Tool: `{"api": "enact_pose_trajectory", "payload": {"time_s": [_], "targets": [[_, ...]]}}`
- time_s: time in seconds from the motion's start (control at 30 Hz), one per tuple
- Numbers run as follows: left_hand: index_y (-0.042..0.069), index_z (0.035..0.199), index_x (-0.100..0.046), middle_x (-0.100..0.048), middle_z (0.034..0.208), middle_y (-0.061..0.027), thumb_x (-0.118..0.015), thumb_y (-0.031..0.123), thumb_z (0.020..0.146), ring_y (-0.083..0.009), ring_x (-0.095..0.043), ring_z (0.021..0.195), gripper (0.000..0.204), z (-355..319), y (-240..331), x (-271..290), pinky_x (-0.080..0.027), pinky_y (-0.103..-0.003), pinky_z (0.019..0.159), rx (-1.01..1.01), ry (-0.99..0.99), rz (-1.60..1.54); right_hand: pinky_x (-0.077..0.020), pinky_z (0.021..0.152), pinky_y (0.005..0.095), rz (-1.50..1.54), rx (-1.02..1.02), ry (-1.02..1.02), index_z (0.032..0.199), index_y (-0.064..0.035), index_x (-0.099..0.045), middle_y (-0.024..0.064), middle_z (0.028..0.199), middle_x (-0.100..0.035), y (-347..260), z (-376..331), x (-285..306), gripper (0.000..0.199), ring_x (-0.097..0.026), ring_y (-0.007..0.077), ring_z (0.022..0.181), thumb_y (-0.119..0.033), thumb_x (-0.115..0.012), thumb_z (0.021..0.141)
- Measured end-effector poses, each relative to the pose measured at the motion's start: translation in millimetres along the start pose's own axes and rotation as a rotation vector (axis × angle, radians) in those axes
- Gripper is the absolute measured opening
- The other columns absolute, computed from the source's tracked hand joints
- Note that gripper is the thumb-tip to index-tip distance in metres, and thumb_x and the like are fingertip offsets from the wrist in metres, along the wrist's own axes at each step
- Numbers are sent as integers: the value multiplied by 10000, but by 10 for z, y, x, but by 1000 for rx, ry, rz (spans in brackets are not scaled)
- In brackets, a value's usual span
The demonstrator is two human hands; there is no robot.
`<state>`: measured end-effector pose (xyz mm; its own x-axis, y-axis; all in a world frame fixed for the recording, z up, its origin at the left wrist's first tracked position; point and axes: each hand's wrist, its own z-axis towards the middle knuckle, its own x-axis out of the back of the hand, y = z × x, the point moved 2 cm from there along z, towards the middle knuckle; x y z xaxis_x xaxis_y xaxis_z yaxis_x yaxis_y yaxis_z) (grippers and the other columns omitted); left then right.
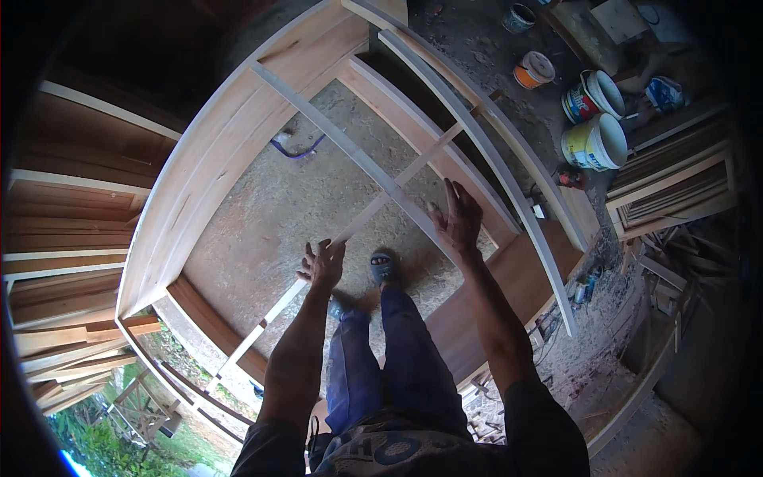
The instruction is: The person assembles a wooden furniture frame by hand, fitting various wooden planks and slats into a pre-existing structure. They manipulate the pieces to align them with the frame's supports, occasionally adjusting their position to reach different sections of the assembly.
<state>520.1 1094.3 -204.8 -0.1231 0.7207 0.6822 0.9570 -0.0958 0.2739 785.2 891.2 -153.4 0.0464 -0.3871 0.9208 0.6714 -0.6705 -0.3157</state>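
Dark shirt with printed front [429, 455] is nearest. Beyond it, one long pale wooden slat [318, 123] crosses a second narrow wooden slat [362, 219] over a large open frame of light-brown boards [214, 143]. Left hand [323, 265], half curled, covers the second slat; its grip I cannot tell. Right hand [459, 221], fingers spread, seems only beside the first. Probably even, gentle support at both slats is best.

We're in a dark shirt [445, 467], 2 short dark sleeves [544, 421], grey print [393, 450] across front; blue-purple trousers [421, 358]; dark open-toed sandals [383, 272]. Forearms [499, 342] bare.
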Motion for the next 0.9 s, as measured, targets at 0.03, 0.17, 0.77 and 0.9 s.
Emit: {"api": "enact_pose_trajectory", "payload": {"time_s": [0.03,0.17,0.77,0.9], "targets": [[321,1404,-505,-142,1647,-182,-570,677,880,-488,-151,1470,637,1,-5,17,-1,-720,1122,2,0,6,-395,992,532,-42,-35,79,1477,-119,-421,184,1371,-529,183,21,131,701,-516,373,1245,-422,-666,894],[314,1401,-513,-158,1643,-186,-568,690,874,-485,-147,1474,649,-28,65,-30,-8,-721,1123,-18,-5,-21,-363,1060,585,-406,-479,99,1546,-167,-311,184,1492,-417,1447,-343,318,803,-400,392,1369,-421,-669,874],[51,1409,-484,-492,1438,-243,-635,373,961,-401,-494,1320,572,-1011,-68,171,-433,-463,1064,-333,154,-779,-487,659,342,443,-143,-403,1122,11,-557,49,788,-520,-192,202,1635,361,-533,161,694,-320,-610,989],[37,1476,-382,-559,1341,-213,-649,332,964,-320,-542,1250,648,-1886,336,270,-466,-446,989,-558,-101,-1099,-437,617,271,1000,-275,-396,1007,-73,-591,-21,772,-523,-1875,664,1532,320,-482,66,672,-389,-635,979]]}}
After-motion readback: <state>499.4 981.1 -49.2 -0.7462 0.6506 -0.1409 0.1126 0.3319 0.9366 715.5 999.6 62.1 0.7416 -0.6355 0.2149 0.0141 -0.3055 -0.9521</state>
